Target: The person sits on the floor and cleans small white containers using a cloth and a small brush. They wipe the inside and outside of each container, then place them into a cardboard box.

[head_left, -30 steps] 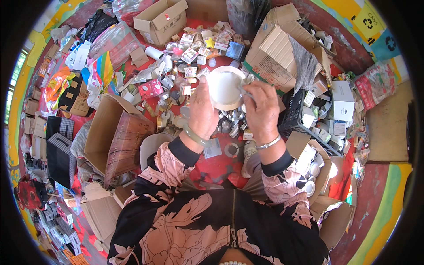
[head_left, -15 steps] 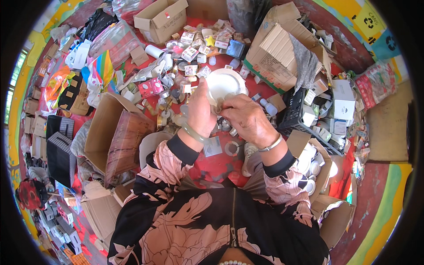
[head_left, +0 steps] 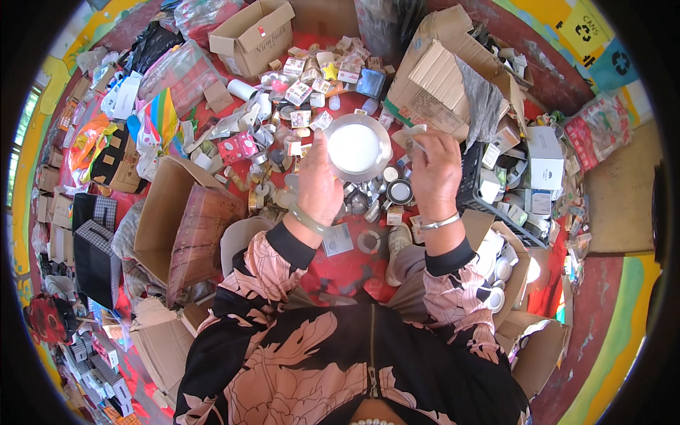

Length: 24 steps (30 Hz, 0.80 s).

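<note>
Two arms in a black top with pink leaves come up from the near edge. The left hand wears a pale green bangle. Its fingers are closed on the left rim of a round white dish with a silver edge and hold it up in the middle of the scene, its white face turned up to the camera. The right hand wears a silver bracelet. It is just right of the dish and does not touch it. Its fingers pinch a small pale scrap.

Under the hands, on the red floor, lie small round tins and lids and a roll of tape. To the left stands an open brown box with a dark red one leaning inside it. To the right is a black crate full of small boxes, and white cups sit near it.

Farther off, past the dish, many little packets and cartons lie in a heap. At the far left is an open cardboard box. At the far right flat cardboard is piled up with a grey cloth over it.
</note>
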Motion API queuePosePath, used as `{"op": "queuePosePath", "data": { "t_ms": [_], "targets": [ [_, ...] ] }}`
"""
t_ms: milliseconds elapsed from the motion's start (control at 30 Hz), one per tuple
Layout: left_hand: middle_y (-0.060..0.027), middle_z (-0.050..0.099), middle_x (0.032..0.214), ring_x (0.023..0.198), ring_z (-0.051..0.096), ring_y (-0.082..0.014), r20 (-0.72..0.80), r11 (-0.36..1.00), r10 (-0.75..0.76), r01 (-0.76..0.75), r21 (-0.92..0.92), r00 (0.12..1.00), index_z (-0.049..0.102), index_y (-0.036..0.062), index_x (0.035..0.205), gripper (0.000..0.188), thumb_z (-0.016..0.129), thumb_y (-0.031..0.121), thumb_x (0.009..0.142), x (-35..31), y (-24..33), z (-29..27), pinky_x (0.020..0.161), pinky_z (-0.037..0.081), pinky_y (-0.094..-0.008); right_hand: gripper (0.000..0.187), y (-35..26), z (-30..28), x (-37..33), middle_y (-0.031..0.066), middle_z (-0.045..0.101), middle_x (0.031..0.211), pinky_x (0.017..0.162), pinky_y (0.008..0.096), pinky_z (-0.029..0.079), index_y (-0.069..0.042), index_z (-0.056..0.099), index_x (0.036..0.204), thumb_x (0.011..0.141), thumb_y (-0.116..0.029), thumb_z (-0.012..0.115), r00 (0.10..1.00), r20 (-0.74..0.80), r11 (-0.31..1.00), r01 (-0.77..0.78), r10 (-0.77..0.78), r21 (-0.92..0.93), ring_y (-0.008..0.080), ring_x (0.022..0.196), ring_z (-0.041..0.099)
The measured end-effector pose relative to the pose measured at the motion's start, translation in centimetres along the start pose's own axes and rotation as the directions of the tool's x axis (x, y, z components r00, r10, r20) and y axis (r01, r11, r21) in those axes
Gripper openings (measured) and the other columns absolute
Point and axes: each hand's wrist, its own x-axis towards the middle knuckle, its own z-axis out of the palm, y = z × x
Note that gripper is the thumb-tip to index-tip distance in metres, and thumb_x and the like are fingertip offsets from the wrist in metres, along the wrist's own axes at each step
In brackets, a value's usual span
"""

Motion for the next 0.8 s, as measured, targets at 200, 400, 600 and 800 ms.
{"op": "queuePosePath", "data": {
  "t_ms": [200,400,600,800],
  "targets": [
    [-0.0088,0.056,0.114,0.101,0.057,-0.0193,-0.021,0.994,-0.078,0.076,-0.078,0.997,0.049,0.0019,0.12,0.049,0.042,0.044,0.095,-0.3,0.8,1.3,0.084,0.047,-0.0327,0.024,-2.7,0.3,0.1,0.0112,0.059,0.094,0.078,0.035,0.048,-0.005,0.063,0.089,0.066,0.004,0.064,0.989,-0.017,0.955,0.149,-0.15,0.257,0.0292,0.088,0.057],
    [-0.0143,0.058,0.099,0.088,0.059,-0.0208,0.049,0.849,0.17,-0.172,0.499,0.984,0.042,-0.0047,0.125,0.037,0.048,0.008,0.091,0.7,-1.1,-1.5,0.072,0.05,-0.0322,0.015,1.2,0.2,0.0,0.0158,0.061,0.087,0.071,0.0328,0.048,-0.003,0.062,0.089,0.075,0.001,0.06,0.945,0.023,0.929,-0.324,0.326,0.18,0.0277,0.078,0.061],
    [-0.0128,0.056,0.107,0.092,0.057,-0.0204,0.309,0.306,0.434,-0.462,0.833,0.846,0.038,-0.0045,0.13,0.047,0.049,0.023,0.093,0.1,-1.0,-1.4,0.08,0.047,-0.0322,0.024,-0.3,0.7,-1.3,-0.003,0.059,0.079,0.061,0.0221,0.044,0.0,0.06,0.1,0.079,-0.006,0.069,0.703,0.593,0.356,-0.71,0.393,0.607,0.006,0.067,0.052],
    [-0.0073,0.046,0.128,0.116,0.045,-0.0197,-0.084,0.988,-0.011,0.024,0.153,0.996,0.035,0.0058,0.135,0.06,0.043,0.048,0.093,-0.2,1.7,2.7,0.096,0.038,-0.0368,0.018,-2.2,-0.7,-0.4,0.0031,0.058,0.079,0.06,0.0273,0.045,-0.002,0.059,0.089,0.073,0.001,0.065,0.949,0.123,0.868,-0.316,0.291,0.384,0.0144,0.069,0.055]
  ]
}}
